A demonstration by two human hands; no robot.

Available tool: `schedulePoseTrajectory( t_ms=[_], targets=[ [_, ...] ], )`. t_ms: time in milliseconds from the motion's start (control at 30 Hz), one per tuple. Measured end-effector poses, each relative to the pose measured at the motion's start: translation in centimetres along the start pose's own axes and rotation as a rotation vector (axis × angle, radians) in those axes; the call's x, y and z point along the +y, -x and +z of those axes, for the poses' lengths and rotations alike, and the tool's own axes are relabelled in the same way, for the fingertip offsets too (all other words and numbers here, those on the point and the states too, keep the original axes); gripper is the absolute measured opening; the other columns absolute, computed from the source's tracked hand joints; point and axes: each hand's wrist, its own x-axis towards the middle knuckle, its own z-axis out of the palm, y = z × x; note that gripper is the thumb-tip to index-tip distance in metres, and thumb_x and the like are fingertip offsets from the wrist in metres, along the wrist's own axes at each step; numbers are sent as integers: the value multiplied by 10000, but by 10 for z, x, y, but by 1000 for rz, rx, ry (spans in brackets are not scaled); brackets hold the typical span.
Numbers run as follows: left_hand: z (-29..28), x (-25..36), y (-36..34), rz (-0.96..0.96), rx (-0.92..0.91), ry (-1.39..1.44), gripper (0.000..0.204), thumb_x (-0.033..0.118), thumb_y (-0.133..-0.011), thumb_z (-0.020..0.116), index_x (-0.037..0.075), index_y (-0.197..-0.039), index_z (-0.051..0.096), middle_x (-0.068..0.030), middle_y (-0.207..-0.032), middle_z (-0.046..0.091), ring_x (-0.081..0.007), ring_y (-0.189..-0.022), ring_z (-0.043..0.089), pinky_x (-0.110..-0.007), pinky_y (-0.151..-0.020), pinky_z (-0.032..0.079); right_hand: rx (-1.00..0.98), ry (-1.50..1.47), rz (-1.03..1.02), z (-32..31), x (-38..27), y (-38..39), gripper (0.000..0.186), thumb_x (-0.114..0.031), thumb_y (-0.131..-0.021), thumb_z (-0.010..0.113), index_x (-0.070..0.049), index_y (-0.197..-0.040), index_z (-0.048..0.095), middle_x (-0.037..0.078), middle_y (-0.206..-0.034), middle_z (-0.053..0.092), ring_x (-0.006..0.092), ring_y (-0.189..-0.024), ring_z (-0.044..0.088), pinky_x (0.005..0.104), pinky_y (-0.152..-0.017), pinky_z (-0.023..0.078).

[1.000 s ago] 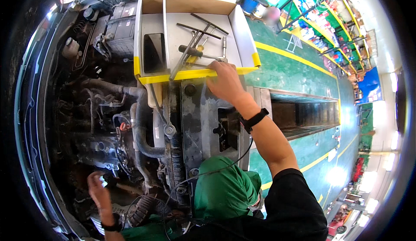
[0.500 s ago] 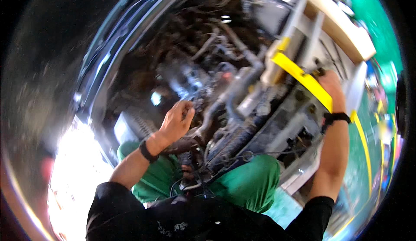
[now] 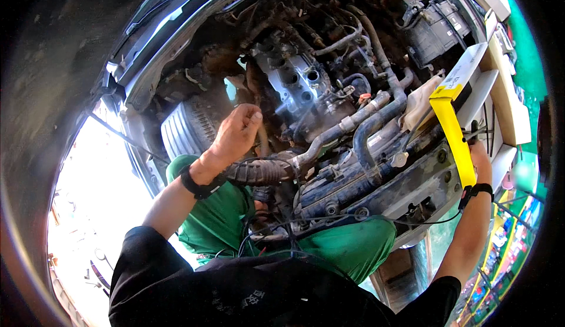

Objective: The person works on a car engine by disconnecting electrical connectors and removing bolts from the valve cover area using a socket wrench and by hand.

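Note:
My left hand (image 3: 238,130) is raised over the engine bay, near the ribbed intake hose (image 3: 259,173), with fingers curled; whatever they may hold is hidden. Beyond it lies the grey engine top (image 3: 297,94) with round openings. My right hand (image 3: 478,156) reaches into a cardboard box with a yellow rim (image 3: 456,135) at the right side, beside dark-handled tools (image 3: 484,130). Its fingertips are mostly hidden by the box, so I cannot see its grip.
A battery (image 3: 438,32) sits at the back right, curved pipes (image 3: 374,133) cross the bay, and a finned housing (image 3: 182,130) is at left. My green-clad knees (image 3: 344,247) rest at the front edge. Shelves (image 3: 506,244) stand beyond at lower right.
The view has swung from the box toward the engine bay, putting the box at the right edge. My left hand has risen over the engine; my right remains at the box.

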Motion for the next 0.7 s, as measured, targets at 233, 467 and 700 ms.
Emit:
schedulePoseTrajectory(
  t_ms=[233, 467, 700],
  targets=[
    [-13, -21, -10, -234, -77, 125, 333, 335, -1037, 497, 63, -1196, 604, -58, -1048, 646, -121, -860, 612, -270, -678, 468, -113, -48, 48, -11, -9, 20, 357, -220, -905, 557, 55, -1100, 675, 194, -1146, 683, 304, -967, 658, 359, -813, 501],
    [-37, -33, -33, -360, -131, 339, 371, 347, -1036, 481, 26, -1170, 610, -46, -1026, 636, -122, -861, 602, -265, -667, 454, -129, -557, 357, 1, -55, 50, 403, -291, -998, 527, -1, -1268, 605, 79, -959, 690, 176, -774, 620, 328, -689, 490],
    [-41, -31, -79, -417, -195, 445, 371, 356, -1025, 478, 37, -1143, 627, -54, -1031, 641, -134, -873, 619, -268, -670, 451, 856, 364, 199, -19, 38, 63, 566, -456, -1042, 422, 45, -1214, 620, 258, -1041, 681, 371, -891, 648, 432, -789, 500]
  ],
)
